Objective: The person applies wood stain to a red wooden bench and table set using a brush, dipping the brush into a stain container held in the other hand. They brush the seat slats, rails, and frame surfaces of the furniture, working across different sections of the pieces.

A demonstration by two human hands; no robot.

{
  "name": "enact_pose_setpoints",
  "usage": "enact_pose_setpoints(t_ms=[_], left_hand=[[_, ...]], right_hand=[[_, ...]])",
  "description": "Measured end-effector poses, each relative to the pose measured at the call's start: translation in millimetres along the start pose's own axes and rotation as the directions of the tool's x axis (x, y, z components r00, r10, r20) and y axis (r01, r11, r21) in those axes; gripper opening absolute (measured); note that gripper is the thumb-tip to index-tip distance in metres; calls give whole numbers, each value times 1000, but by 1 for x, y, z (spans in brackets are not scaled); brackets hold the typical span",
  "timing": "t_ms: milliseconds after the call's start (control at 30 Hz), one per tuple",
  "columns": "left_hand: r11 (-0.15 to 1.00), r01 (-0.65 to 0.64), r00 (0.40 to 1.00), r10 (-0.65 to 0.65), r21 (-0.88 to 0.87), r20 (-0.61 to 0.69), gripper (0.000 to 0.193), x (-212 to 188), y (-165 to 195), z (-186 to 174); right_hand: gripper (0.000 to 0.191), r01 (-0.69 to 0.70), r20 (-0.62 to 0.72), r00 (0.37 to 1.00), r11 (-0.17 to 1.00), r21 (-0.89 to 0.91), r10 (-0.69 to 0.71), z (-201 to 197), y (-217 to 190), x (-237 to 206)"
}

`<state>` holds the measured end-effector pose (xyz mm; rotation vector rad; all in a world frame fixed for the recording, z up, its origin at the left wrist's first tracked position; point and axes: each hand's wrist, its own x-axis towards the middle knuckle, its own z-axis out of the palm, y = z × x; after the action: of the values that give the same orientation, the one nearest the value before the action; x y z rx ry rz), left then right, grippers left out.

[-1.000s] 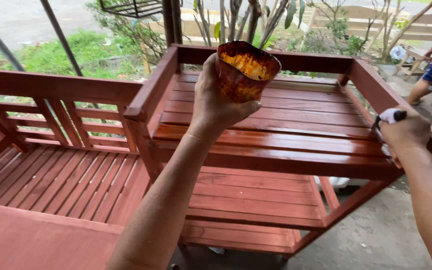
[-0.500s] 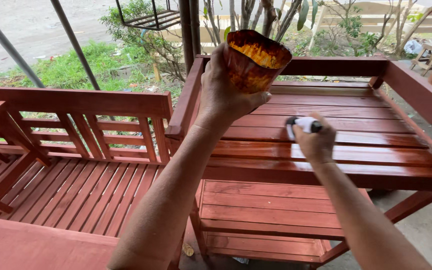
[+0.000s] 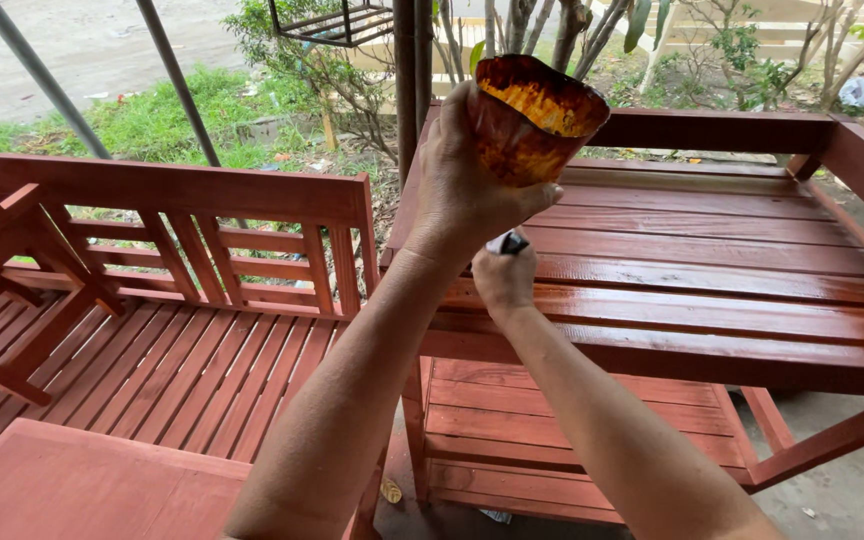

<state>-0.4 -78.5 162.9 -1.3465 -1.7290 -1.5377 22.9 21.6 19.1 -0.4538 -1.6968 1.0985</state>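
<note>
Left hand is up high, its grip wrapped round a stain-smeared cup, amber and brown, held above the near left corner of the red-brown slatted table. And the right hand has swept in: a second ago it was out at the far right edge of the table, half a second ago at mid-board, and now it sits at the near left end, tucked just under the cup. Its grip is closed on a brush handle, dark with a pale end poking up; the bristles are hidden behind the hand, so I cannot tell whether they touch the wood. The front boards gleam wet along the line it crossed, which reads as one full pass of stain laid right to left over that slat. The cup has barely shifted over the same time, only the view has swung left with the stroke. To the left, just beside the table, stands a matching slatted bench with a railed back, duller in finish. Grass and bare stems lie beyond the rails
</note>
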Motion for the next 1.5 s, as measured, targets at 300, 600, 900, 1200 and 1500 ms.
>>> enact_pose_setpoints(t_ms=[300, 600, 900, 1200, 1500], left_hand=[[999, -10, 998, 13, 54, -55, 112, 8, 3, 24], [999, 40, 999, -40, 30, 8, 115, 9, 17, 81], [995, 90, 996, -89, -41, 30, 113, 11, 28, 115], [994, 102, 995, -102, -36, 16, 110, 12, 29, 102], [997, 60, 998, -58, 45, -34, 109, 25, 12, 56]], right_hand=[[12, -209, 125, 973, 971, 115, 194, -19, 7, 37], [22, -174, -118, 980, 977, -126, 159, -216, 70, 94], [26, -124, -313, 943, 756, -642, -111, -427, 96, 133], [14, 33, -87, 948, 365, -930, -307, -467, 99, 149], [28, 133, -137, 953, 777, -615, -271, -293, 90, 124]])
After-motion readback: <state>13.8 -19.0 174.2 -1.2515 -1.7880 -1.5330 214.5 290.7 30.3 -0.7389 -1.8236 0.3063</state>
